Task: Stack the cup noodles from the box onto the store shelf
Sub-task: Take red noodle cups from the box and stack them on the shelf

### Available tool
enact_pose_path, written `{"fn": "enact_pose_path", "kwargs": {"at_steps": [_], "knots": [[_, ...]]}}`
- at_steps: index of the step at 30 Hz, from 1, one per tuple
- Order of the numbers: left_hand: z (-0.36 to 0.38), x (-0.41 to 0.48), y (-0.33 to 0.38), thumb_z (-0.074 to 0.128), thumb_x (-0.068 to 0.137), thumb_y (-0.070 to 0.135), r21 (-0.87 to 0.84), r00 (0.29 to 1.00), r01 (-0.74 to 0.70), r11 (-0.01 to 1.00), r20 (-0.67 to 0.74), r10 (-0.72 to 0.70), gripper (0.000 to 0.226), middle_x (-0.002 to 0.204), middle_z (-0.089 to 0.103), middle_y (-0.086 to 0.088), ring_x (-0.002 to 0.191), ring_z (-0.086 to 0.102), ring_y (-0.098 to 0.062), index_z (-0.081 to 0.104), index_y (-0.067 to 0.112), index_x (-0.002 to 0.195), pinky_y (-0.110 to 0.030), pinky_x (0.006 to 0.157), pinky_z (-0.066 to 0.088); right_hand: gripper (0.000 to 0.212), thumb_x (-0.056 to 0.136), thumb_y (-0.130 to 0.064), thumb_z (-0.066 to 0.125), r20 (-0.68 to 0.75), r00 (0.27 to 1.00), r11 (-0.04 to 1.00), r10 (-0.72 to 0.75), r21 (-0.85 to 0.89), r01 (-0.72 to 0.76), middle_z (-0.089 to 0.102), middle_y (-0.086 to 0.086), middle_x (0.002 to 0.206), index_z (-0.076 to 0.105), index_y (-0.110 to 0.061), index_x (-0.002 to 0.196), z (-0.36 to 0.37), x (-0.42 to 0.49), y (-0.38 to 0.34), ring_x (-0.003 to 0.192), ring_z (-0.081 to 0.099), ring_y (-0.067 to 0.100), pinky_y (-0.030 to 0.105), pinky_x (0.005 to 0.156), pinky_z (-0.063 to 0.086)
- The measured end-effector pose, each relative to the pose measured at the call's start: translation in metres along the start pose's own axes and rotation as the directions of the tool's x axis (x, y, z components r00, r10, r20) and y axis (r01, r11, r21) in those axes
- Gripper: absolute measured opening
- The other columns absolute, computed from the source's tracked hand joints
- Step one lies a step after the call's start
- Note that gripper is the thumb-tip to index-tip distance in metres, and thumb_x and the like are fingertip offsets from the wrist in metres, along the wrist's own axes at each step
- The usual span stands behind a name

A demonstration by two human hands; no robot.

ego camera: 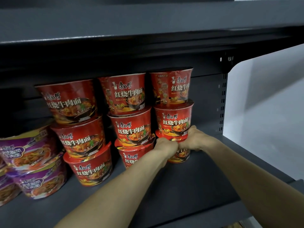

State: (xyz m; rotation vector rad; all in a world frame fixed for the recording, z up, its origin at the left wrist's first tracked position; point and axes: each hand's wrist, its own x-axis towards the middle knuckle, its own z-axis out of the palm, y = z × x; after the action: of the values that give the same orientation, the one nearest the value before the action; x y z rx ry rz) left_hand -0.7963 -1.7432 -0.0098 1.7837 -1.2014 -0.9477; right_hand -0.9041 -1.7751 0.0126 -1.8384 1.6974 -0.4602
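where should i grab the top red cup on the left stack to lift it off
Likely its sidewall just under the rim, a hand each side, coming from the front. The top left cup widens upward, so the rim stops slipping; the upper shelf sits close above its lid, leaving little room from above.

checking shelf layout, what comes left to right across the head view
purple cups → left red stack → middle red stack → right red stack, its bottom cup gripped by left hand and right hand → slotted upright → white wall
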Motion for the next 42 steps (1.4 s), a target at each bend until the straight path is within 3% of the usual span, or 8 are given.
{"fn": "enact_pose_path", "kwargs": {"at_steps": [5,9,12,17,21,26,30,42], "knots": [[-0.022,-0.022,-0.026,0.065,0.091,0.028,-0.08,0.993,0.081,0.993,0.086,-0.074,0.044,0.102,0.054,-0.001,0.11,0.057,-0.026,0.044,0.013,0.126,-0.036,0.096,0.049,0.078,0.075,-0.041,0.077,-0.039,0.998,0.968,-0.056,-0.247,0.045,0.054,0.007,0.123,0.034,-0.009,0.131,-0.014,-0.017,-0.002,0.106,0.058,0.024,0.037,0.09,0.052],[-0.051,-0.025,-0.054,0.067,0.087,0.028,-0.125,0.982,0.182,0.975,0.068,-0.175,0.037,0.094,0.058,-0.005,0.086,0.061,-0.021,0.054,0.009,0.116,-0.03,0.075,0.053,0.056,0.08,-0.043,0.071,-0.038,0.986,0.912,-0.164,-0.388,0.136,0.062,0.0,0.117,0.05,-0.018,0.126,-0.018,-0.036,-0.011,0.098,0.062,0.021,0.036,0.088,0.053],[-0.068,-0.026,-0.068,0.067,0.087,0.028,-0.126,0.975,0.223,0.967,0.041,-0.219,0.021,0.083,0.056,-0.006,0.072,0.058,-0.019,0.058,0.01,0.093,-0.03,0.071,0.051,0.047,0.081,-0.035,0.07,0.018,0.976,0.899,-0.219,-0.386,0.209,0.062,0.004,0.115,0.054,-0.013,0.119,0.001,-0.047,-0.026,0.098,0.062,0.023,0.035,0.087,0.053],[-0.083,-0.031,-0.072,0.071,0.085,0.034,-0.07,0.984,0.18,0.981,0.014,-0.18,0.029,0.085,0.056,-0.003,0.075,0.055,-0.018,0.054,0.015,0.1,-0.029,0.069,0.05,0.018,0.084,-0.02,0.066,0.054,0.949,0.901,-0.311,-0.301,0.312,0.056,0.0,0.086,0.055,-0.012,0.095,0.04,-0.049,-0.053,0.081,0.057,0.019,0.024,0.061,0.044],[-0.097,-0.031,-0.076,0.08,0.078,0.027,-0.054,0.985,0.167,0.985,-0.031,-0.169,0.032,0.084,0.056,0.004,0.089,0.055,-0.019,0.051,0.018,0.089,-0.032,0.081,0.047,0.045,0.079,-0.025,0.073,0.141,0.964,0.964,-0.227,-0.107,0.243,0.059,0.002,0.093,0.051,-0.008,0.115,0.059,-0.04,-0.061,0.081,0.056,0.018,0.025,0.064,0.045],[-0.113,-0.016,-0.078,0.085,0.067,0.008,-0.117,0.995,0.032,0.993,-0.088,-0.042,0.091,0.117,0.055,0.0,0.105,0.054,-0.018,0.031,0.013,0.14,-0.028,0.089,0.044,0.097,0.067,-0.036,0.082,0.144,0.976,0.986,-0.164,-0.001,0.165,0.057,0.01,0.121,0.027,-0.004,0.14,0.074,-0.025,-0.065,0.093,0.056,0.02,0.029,0.076,0.047],[-0.113,-0.009,-0.077,0.081,0.07,0.008,-0.136,0.996,-0.016,0.991,-0.09,0.004,0.09,0.118,0.057,-0.002,0.104,0.055,-0.018,0.028,0.013,0.142,-0.029,0.086,0.045,0.098,0.068,-0.036,0.082,0.104,0.979,0.984,-0.174,-0.006,0.176,0.051,0.01,0.132,0.027,-0.004,0.142,0.078,-0.019,-0.068,0.118,0.054,0.026,0.035,0.099,0.046],[-0.11,-0.009,-0.073,0.082,0.071,0.022,-0.069,0.989,0.054,0.996,-0.132,-0.063,0.088,0.127,0.056,-0.005,0.114,0.056,-0.022,0.032,0.007,0.142,-0.029,0.091,0.047,0.089,0.067,-0.038,0.083,0.128,0.974,0.981,-0.189,-0.024,0.194,0.056,0.007,0.128,0.038,-0.006,0.137,0.073,-0.022,-0.072,0.115,0.056,0.024,0.032,0.096,0.047]]}}
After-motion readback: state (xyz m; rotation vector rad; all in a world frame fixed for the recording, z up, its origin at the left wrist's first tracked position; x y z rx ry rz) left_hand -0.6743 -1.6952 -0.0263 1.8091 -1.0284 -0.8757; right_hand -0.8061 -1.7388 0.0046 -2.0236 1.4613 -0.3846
